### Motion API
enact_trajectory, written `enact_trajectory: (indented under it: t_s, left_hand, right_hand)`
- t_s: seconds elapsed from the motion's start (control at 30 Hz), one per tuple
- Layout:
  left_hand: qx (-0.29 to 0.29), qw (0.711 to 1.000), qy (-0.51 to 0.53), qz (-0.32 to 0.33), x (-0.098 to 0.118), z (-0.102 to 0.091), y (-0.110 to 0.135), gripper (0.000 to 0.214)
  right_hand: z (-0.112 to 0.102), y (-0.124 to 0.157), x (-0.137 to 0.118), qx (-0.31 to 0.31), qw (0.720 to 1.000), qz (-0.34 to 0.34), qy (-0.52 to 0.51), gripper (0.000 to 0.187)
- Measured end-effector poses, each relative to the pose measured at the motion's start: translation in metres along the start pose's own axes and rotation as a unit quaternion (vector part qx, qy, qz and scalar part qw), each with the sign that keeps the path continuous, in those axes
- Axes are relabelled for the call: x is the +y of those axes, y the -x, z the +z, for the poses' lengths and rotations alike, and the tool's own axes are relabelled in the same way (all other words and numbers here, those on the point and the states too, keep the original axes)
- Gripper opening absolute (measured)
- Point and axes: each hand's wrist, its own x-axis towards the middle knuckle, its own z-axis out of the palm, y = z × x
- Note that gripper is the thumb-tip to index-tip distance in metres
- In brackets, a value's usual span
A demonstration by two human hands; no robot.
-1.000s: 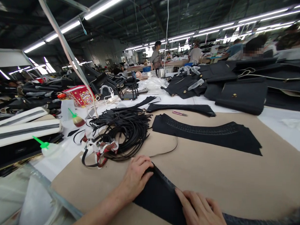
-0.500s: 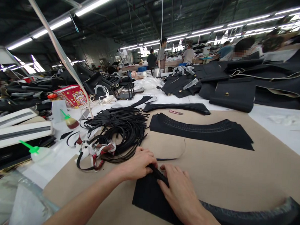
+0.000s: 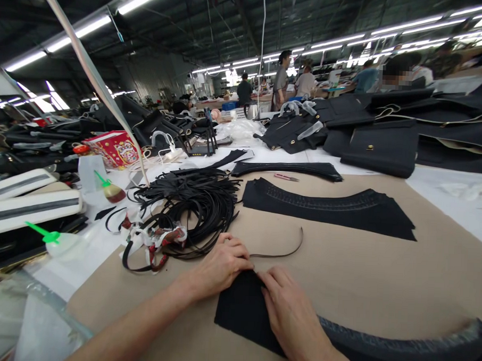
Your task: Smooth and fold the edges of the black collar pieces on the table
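Observation:
A black curved panel [image 3: 247, 303], apparently leather, lies on the brown work surface in front of me, with a greyish band along its curved edge at the right. My left hand [image 3: 227, 262] pinches the panel's upper edge near its left end. Close beside it, my right hand [image 3: 287, 299] grips the same edge, fingers curled over it and forearm crossing the panel. A thin black strip [image 3: 277, 255] runs out from beyond my left fingertips and curls up at its free end. What lies under the fingertips is hidden.
Left of my hands sits a heap of black strips [image 3: 208, 205]. Beyond lie stacked black panels [image 3: 323, 203], red thread snips [image 3: 286, 177] and black bags [image 3: 380, 146]. Green-tipped squeeze bottles [image 3: 62, 243] stand at left. A slanting pole [image 3: 93, 83] rises there. People work farther back.
The raised, rolled edge seen between my hands now lies flatter, with less of it showing. My right hand has shifted slightly along the edge; my left has barely moved.

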Motion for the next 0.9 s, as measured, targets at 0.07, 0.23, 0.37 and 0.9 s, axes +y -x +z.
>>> enact_trajectory:
  t_s: [0.07, 0.23, 0.37, 0.9]
  left_hand:
    - [-0.003, 1.0, -0.016, 0.019, -0.001, 0.001, 0.003, 0.025]
    - [0.01, 0.997, -0.037, 0.072, -0.007, 0.005, 0.008, 0.02]
    - [0.027, 0.993, -0.053, 0.103, -0.012, 0.009, 0.01, 0.019]
    - [0.081, 0.993, -0.076, 0.034, -0.003, 0.008, 0.025, 0.028]
  right_hand:
    - [0.002, 0.002, 0.0, 0.002, 1.0, -0.018, 0.025, 0.038]
    - [0.006, 0.002, 0.002, -0.012, 0.996, -0.05, 0.077, 0.042]
    - [0.012, 0.004, 0.007, -0.015, 0.989, -0.065, 0.132, 0.046]
    - [0.012, 0.006, -0.001, -0.014, 0.964, -0.102, 0.245, 0.044]
